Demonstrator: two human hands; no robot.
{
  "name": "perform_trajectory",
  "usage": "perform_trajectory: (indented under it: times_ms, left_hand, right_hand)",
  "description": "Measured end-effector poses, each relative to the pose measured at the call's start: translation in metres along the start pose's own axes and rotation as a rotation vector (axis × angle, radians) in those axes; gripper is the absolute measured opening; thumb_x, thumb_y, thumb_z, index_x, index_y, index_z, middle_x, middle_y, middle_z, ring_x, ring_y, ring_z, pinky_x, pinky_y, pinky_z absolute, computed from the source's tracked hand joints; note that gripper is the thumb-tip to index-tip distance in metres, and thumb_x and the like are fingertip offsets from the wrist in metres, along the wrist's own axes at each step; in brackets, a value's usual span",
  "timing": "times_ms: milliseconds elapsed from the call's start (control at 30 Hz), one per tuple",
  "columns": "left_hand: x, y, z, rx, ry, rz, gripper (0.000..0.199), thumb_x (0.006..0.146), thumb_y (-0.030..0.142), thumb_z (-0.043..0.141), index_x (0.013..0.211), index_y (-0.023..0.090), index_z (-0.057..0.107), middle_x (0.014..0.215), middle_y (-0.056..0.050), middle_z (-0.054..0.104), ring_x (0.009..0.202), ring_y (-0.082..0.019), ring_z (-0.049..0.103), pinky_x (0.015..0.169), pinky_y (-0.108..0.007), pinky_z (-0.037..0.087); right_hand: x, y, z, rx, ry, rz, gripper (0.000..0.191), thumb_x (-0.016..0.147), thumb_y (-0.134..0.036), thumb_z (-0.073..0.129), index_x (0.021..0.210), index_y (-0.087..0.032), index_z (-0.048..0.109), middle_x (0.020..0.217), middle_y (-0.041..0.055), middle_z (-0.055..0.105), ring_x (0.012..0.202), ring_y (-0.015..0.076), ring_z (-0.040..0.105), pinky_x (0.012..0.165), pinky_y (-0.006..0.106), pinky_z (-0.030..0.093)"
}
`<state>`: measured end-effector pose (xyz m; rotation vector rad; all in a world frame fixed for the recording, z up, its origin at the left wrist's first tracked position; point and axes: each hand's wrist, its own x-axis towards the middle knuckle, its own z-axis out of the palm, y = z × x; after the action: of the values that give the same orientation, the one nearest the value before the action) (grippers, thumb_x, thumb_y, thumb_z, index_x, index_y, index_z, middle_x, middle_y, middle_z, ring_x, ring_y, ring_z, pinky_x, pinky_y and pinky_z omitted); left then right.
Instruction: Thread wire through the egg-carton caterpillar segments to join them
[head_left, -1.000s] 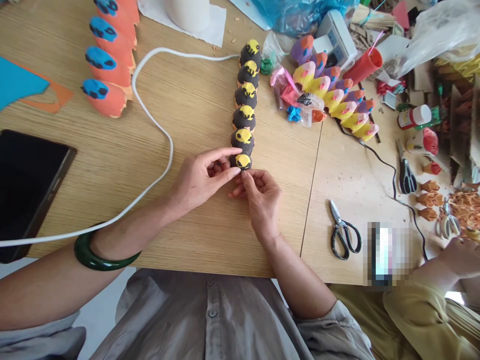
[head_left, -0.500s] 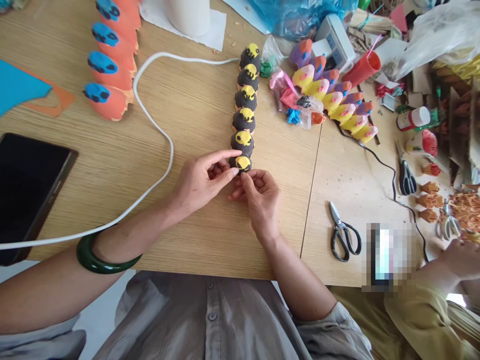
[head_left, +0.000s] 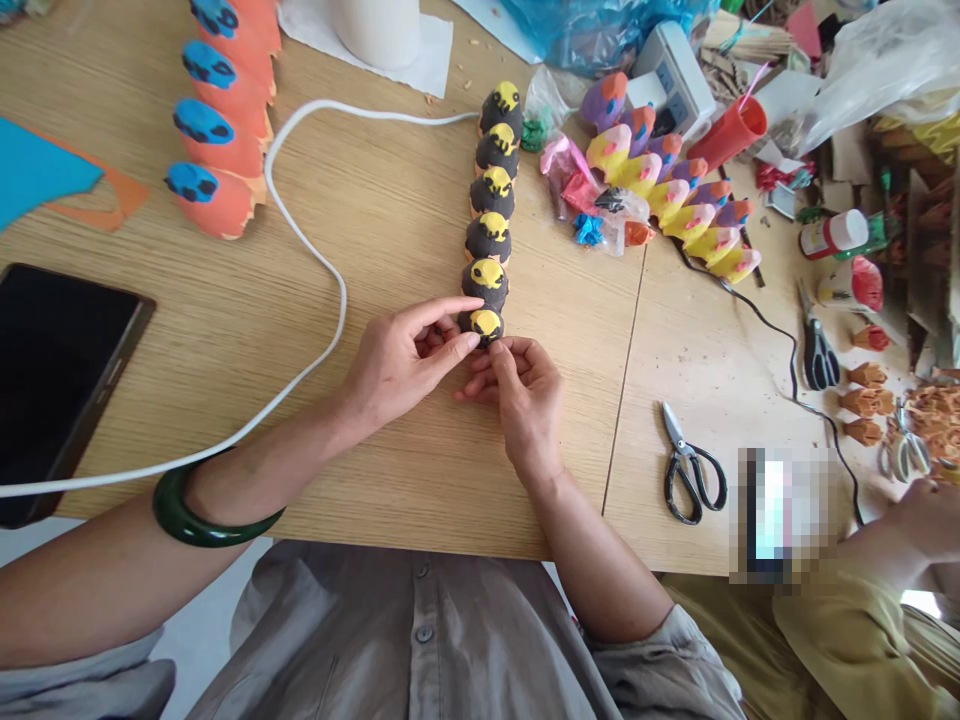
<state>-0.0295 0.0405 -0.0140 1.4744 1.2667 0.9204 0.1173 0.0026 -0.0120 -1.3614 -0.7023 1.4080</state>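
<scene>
A column of several black domed figures [head_left: 494,190] with yellow patches and small black marks runs down the table. My left hand [head_left: 409,360] grips the nearest black-and-yellow figure [head_left: 486,322], forefinger along its far side and thumb on its near left edge. Against that figure's near edge, my right hand [head_left: 529,395] has thumb and fingers closed; any small bit between the fingertips is hidden. A dark green bangle [head_left: 217,515] circles my left forearm.
Orange figures with blue patches [head_left: 217,200] line the left, above a dark phone [head_left: 64,380]. A white cable [head_left: 341,300] curves across the table. Scissors [head_left: 690,465] lie to the right, below yellow-and-pink figures [head_left: 690,220]. A co-worker's hand [head_left: 926,515] shows at the right edge.
My hands stay at the same figure. The right thumb has shifted slightly right along its near edge, and the view has moved a little.
</scene>
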Motion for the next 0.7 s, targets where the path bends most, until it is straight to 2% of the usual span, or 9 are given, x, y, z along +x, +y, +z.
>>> perform_trajectory:
  times_ms: [367, 700]
  left_hand:
    - [0.0000, -0.0040, 0.0043, 0.037, 0.035, -0.003, 0.041, 0.090, 0.040, 0.074, 0.127, 0.021, 0.079, 0.079, -0.001, 0.070, 0.066, -0.013, 0.058, 0.062, -0.025, 0.047]
    - [-0.0008, -0.0002, 0.0039, 0.062, 0.044, 0.014, 0.042, 0.090, 0.040, 0.075, 0.126, 0.019, 0.079, 0.077, 0.000, 0.069, 0.065, -0.013, 0.057, 0.062, -0.025, 0.047]
  right_hand:
    - [0.0009, 0.0036, -0.0028, 0.002, -0.026, -0.011, 0.028, 0.094, -0.047, 0.075, 0.091, -0.022, 0.061, 0.076, -0.0037, 0.071, 0.050, 0.0075, 0.064, 0.056, 0.024, 0.064]
    - [0.0004, 0.0026, -0.0021, 0.003, -0.030, -0.008, 0.027, 0.094, -0.046, 0.075, 0.091, -0.022, 0.061, 0.076, -0.0035, 0.072, 0.051, 0.0083, 0.065, 0.057, 0.025, 0.064]
